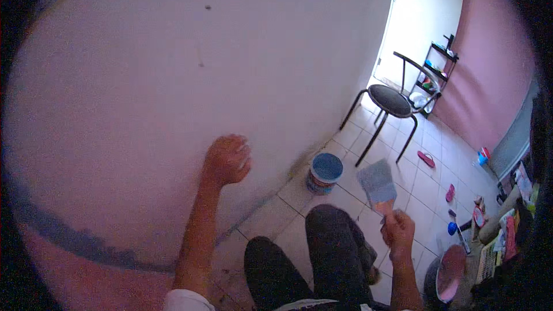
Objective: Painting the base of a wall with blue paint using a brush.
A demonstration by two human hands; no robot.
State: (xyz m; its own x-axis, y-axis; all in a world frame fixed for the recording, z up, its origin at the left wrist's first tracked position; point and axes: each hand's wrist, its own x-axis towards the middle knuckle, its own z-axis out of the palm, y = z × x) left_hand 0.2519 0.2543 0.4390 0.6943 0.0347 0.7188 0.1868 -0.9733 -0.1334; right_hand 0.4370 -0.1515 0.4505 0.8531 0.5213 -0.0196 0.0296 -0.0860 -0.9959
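Note:
My left hand (227, 160) is raised close to the white wall (132, 103), with its fingers curled. Something whitish shows along those fingers; whether it is paint or a small thing held there, I cannot make out. In my right hand (398, 231) is a wide flat paintbrush (377, 182), gripped by its wooden handle. Its broad greyish end points up and away from me, over the tiles. A bucket (326, 170) with a dark bluish top stands on the floor beyond my knees, between my two hands and near the wall's foot.
Beyond the bucket stands a black metal chair (390, 101), with a dark shelf rack (436, 69) behind it by the bright doorway. Pink slippers (426, 159) lie on the tiled floor (423, 190). At right are a dark tub (450, 273) with pinkish contents and piled household things.

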